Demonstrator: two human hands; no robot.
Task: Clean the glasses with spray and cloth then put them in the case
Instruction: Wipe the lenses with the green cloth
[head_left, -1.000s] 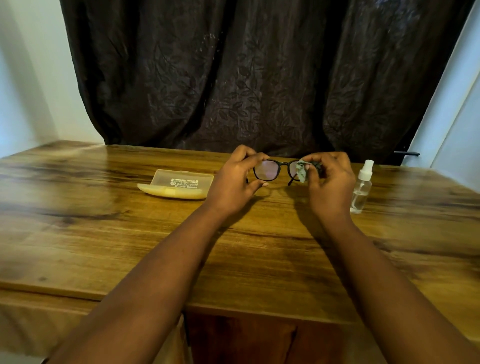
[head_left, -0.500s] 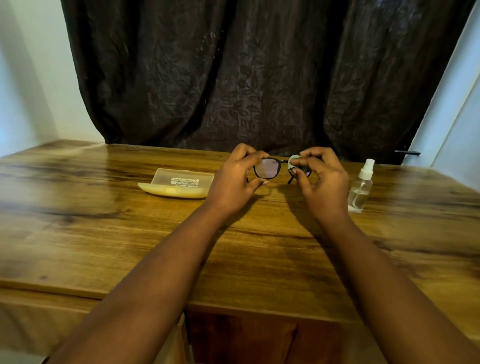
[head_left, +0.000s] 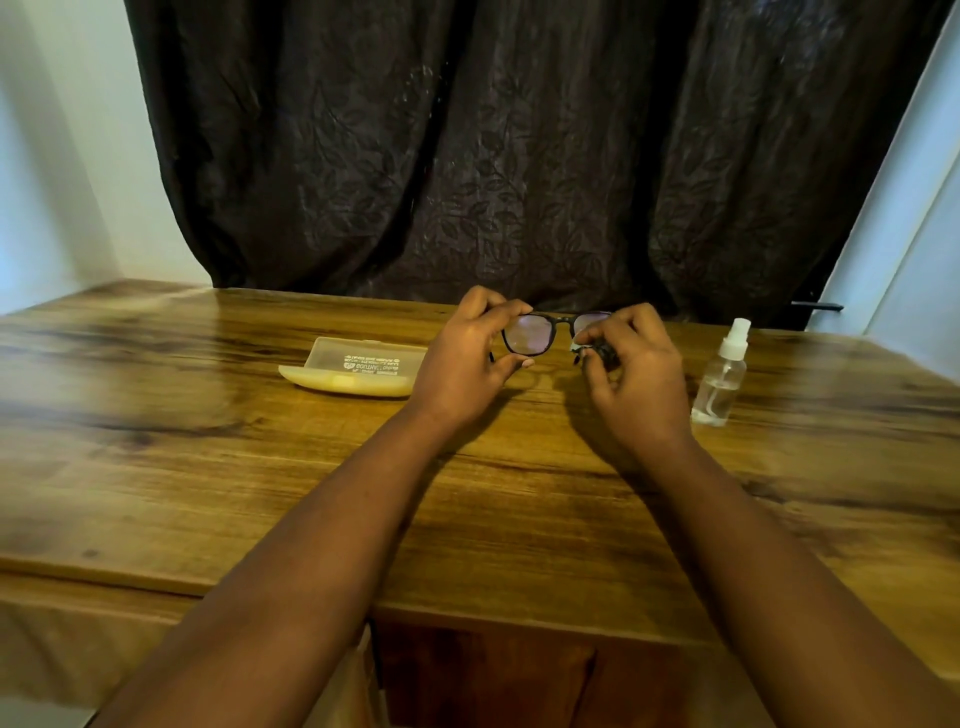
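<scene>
Black-framed glasses (head_left: 540, 332) are held up above the wooden table (head_left: 260, 467), lenses facing me. My left hand (head_left: 467, 364) pinches the left lens rim between thumb and fingers. My right hand (head_left: 634, 374) pinches a small pale cloth (head_left: 577, 347) against the lower part of the right lens, hiding most of that lens. A translucent yellowish glasses case (head_left: 358, 369) lies shut on the table to the left of my left hand. A small clear spray bottle (head_left: 723, 375) with a white nozzle stands upright just right of my right hand.
A dark patterned curtain (head_left: 519, 156) hangs behind the table's far edge. Pale walls stand at both sides. The table's near edge runs across the bottom, with a dark gap beneath it.
My right hand with the cloth has slid down from the top of the right lens to its lower edge. The left hand keeps its hold; the case and bottle have not moved.
</scene>
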